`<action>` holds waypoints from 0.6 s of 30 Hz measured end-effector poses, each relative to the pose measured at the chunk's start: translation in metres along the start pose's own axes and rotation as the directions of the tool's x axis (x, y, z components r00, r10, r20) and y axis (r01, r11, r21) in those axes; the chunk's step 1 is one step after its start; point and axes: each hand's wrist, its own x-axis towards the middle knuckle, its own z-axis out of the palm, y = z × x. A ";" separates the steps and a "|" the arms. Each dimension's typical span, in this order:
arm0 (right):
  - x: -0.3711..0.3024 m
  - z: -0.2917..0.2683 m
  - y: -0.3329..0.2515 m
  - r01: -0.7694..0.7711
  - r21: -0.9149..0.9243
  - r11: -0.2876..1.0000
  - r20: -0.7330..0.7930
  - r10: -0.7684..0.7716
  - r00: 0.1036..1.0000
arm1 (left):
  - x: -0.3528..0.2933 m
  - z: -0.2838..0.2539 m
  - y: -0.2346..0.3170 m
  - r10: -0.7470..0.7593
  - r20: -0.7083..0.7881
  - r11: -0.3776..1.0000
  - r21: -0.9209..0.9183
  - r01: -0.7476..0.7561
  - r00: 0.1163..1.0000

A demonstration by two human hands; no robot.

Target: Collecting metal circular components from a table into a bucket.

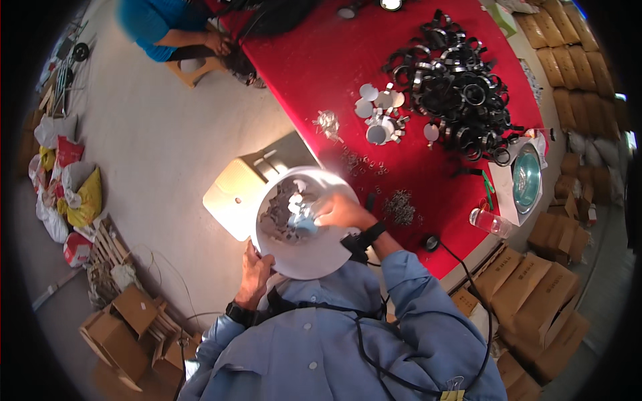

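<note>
A round white basin (304, 260) is held in front of my body. My left hand (254, 273) is closed on its near left rim, thumb on the rim. Inside, small grey and whitish flat pieces (277, 212) lie heaped toward the far left side. My right hand (341, 212) reaches into the basin from the right; its fingers are smeared by motion. At its fingertips is a pale bluish patch (304, 223) that I cannot make out. A cream plastic stool (231, 197) shows beyond the basin's left side.
On the red-covered table (314, 80) lie a heap of black and metal rings (461, 87), round silver discs (378, 134), small metal bits (400, 207), a teal bowl (527, 177) and a clear jar (490, 222). Another person (174, 33) sits far left. Cardboard boxes (535, 294) stand right.
</note>
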 end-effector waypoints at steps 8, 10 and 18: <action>-0.049 -0.074 -0.039 0.054 0.440 0.896 -0.172 0.026 0.985 | 0.014 0.010 0.005 0.016 -0.018 0.992 -0.124 -0.018 1.000; -0.060 -0.106 -0.028 0.082 0.471 0.878 -0.286 0.064 0.956 | 0.019 0.008 0.002 0.032 -0.041 0.996 -0.088 -0.035 0.999; -0.058 -0.207 0.130 0.077 0.507 0.859 -0.652 0.323 0.686 | 0.030 0.006 -0.002 0.045 -0.054 0.999 -0.020 -0.046 0.998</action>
